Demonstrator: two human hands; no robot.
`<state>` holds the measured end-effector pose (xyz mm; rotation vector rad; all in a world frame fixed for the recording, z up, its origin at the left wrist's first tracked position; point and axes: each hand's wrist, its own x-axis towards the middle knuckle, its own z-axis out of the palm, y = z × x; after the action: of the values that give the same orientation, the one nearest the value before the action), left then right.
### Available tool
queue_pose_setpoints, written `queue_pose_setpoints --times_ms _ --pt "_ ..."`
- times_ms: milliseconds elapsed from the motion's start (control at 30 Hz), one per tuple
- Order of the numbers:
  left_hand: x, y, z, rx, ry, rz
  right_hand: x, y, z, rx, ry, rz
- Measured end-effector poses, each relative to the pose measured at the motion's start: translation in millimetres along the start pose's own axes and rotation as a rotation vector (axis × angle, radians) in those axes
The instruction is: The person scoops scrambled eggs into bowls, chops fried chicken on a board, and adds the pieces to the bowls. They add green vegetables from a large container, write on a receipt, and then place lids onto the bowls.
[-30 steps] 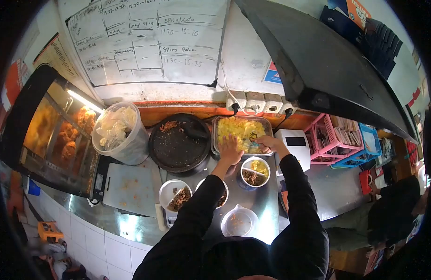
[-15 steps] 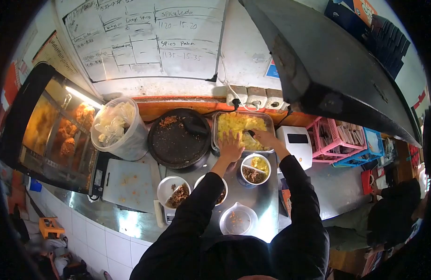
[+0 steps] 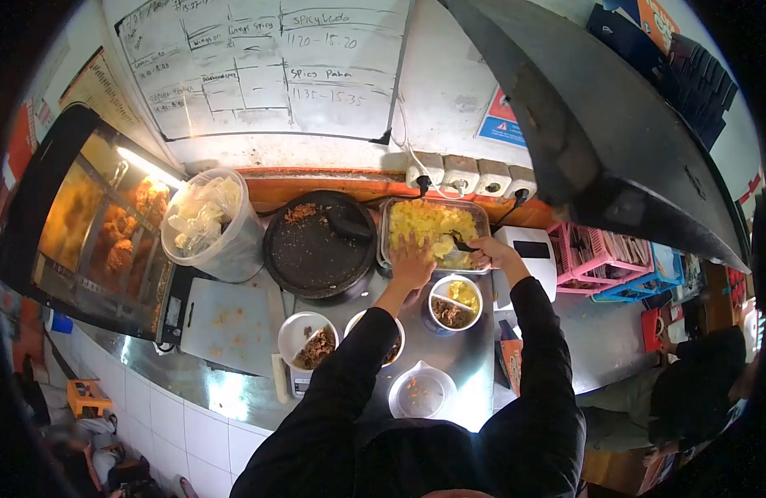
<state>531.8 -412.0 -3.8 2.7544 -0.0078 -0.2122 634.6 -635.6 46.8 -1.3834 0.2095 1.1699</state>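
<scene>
A clear rectangular tub [image 3: 487, 217] of yellow, scrambled-egg-like food [image 3: 428, 222] stands against the back wall. My left hand [image 3: 411, 266] lies with fingers spread over the tub's near left part. In my right hand [image 3: 499, 253] is a black-handled spoon [image 3: 462, 244], its head down in the yellow food at the right, partly hidden. Just in front of the tub is a divided white bowl [image 3: 433, 309] with brown meat and some yellow food. Another divided bowl [image 3: 296, 329] with meat rests on a scale [image 3: 301, 385]. My left forearm partly covers a third bowl [image 3: 398, 340].
A black round pan [image 3: 308, 253] and a bucket of plastic bags [image 3: 233, 249] stand left, near a lit cabinet of fried chicken [image 3: 109, 236]. A clear bowl [image 3: 423, 398] sits close to me. A dark panel [image 3: 599, 124] overhangs the right. Another person [image 3: 698, 382] is at far right.
My right hand has shifted right with the spoon, whose handle now shows more. My left hand stays spread at the tub. The view has moved slightly.
</scene>
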Motion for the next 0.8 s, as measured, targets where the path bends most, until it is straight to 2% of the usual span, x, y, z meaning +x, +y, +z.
queue_pose_setpoints --times_ms 233,433,533,633,800 --pt "-2 -1 0 -0.011 0.061 0.037 1 2 -2 0.146 0.017 -0.001" --pt "-6 0 5 0.052 0.123 0.09 8 12 7 0.112 0.104 -0.134" --pt "-6 -1 4 0.073 0.121 0.098 17 15 9 0.175 0.002 -0.098" --pt "-5 -1 1 0.063 0.08 0.095 6 15 11 0.141 -0.047 -0.12" --pt "-2 2 -6 0.067 -0.053 0.07 -1 12 10 0.142 -0.033 -0.034"
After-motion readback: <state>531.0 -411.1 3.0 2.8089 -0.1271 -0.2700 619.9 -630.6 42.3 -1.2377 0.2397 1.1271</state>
